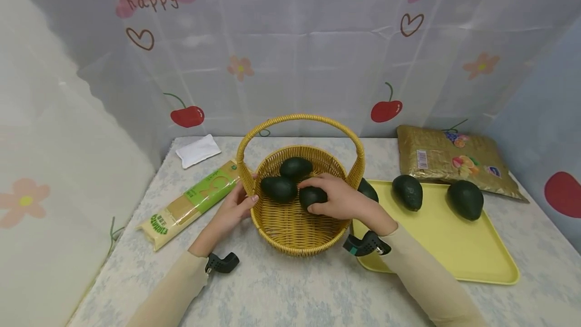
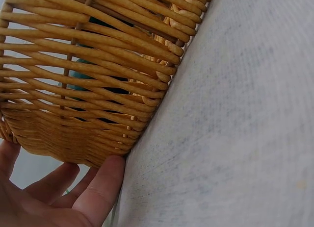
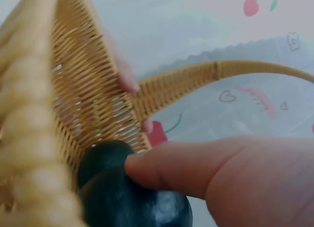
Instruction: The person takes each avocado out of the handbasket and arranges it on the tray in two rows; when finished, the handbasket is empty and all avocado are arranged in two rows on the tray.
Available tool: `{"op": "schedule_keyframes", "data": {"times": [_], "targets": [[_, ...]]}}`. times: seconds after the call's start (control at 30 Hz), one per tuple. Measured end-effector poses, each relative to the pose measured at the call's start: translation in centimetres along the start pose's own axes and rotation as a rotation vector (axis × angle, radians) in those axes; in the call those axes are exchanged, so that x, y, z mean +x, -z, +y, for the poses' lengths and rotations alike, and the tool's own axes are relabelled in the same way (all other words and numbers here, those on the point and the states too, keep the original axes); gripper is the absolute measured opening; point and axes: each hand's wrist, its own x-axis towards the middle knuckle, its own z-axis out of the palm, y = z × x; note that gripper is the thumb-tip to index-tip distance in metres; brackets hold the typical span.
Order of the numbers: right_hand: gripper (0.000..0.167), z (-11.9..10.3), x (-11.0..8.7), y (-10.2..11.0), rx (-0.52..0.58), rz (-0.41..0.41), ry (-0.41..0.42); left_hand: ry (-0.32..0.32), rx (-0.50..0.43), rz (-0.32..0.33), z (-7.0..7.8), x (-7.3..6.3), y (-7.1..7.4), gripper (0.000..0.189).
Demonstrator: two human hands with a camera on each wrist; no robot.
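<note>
A yellow woven basket [image 1: 297,251] with a tall arched handle holds several dark green avocados. My left hand [image 1: 233,206] grips its left side at the base of the handle; in the left wrist view, fingers [image 2: 100,192] press the outer weave low down. My right hand [image 1: 338,198] reaches in over the right rim and holds an avocado [image 1: 312,197] between thumb and fingers. Close beside that one lie another avocado [image 1: 279,189] and, behind, a further avocado [image 1: 296,168]. In the right wrist view, the thumb lies on the held avocado [image 3: 137,202].
Right of the basket, a yellow tray [image 1: 436,246] bears an avocado [image 1: 407,192] and another avocado [image 1: 465,200]; one more avocado [image 1: 367,191] shows partly behind the right arm. A gold packet [image 1: 454,158] lies behind the tray. Left are a noodle pack [image 1: 192,203] and a white sachet [image 1: 198,151].
</note>
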Motion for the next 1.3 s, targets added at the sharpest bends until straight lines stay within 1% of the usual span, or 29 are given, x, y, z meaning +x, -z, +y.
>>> {"op": "schedule_keyframes", "data": {"times": [0.1, 0.2, 0.27, 0.4, 0.5, 0.57, 0.67, 0.77, 0.87, 1.03, 1.17, 1.3], "targets": [[0.051, 0.2, -0.8, 0.7, 0.023, 0.029, 0.038, 0.000, 0.015, 0.004, 0.0, 0.0, -0.1, 0.063], [0.051, 0.2, -1.8, 1.6, 0.052, 0.041, 0.058, -0.003, 0.026, 0.009, 0.0, -0.1, -0.1, 0.063], [0.051, 0.2, -2.6, 2.3, 0.083, 0.037, 0.066, -0.011, 0.023, 0.007, 0.0, -0.1, -0.1, 0.063], [0.051, 0.4, -4.4, 3.6, 0.152, 0.011, 0.071, -0.004, 0.021, 0.015, 0.0, -0.1, -0.1, 0.062], [0.050, 0.7, -6.0, 4.3, 0.216, 0.001, 0.066, -0.002, 0.021, 0.017, 0.0, 0.0, -0.1, 0.062], [0.049, 1.0, -7.1, 4.6, 0.259, 0.007, 0.078, -0.008, 0.018, 0.011, 0.0, 0.0, -0.1, 0.063], [0.048, 1.5, -8.9, 4.8, 0.298, 0.019, 0.095, -0.013, 0.019, -0.001, -0.1, 0.0, -0.1, 0.063], [0.048, 2.1, -10.5, 5.0, 0.325, 0.021, 0.102, 0.000, 0.022, 0.007, 0.0, 0.0, -0.1, 0.063], [0.048, 2.7, -11.8, 5.3, 0.333, 0.014, 0.085, 0.004, 0.027, 0.013, 0.1, -0.1, 0.0, 0.063], [0.049, 3.8, -13.2, 5.4, 0.308, 0.000, 0.014, 0.007, 0.017, 0.015, 0.2, -0.1, -0.1, 0.063], [0.048, 4.8, -13.8, 5.0, 0.289, -0.006, -0.026, -0.005, 0.035, 0.001, 0.1, -0.1, -0.1, 0.063], [0.048, 5.6, -14.0, 4.3, 0.288, -0.004, -0.041, -0.015, 0.056, -0.001, 0.1, -0.2, 0.0, 0.063]]}}
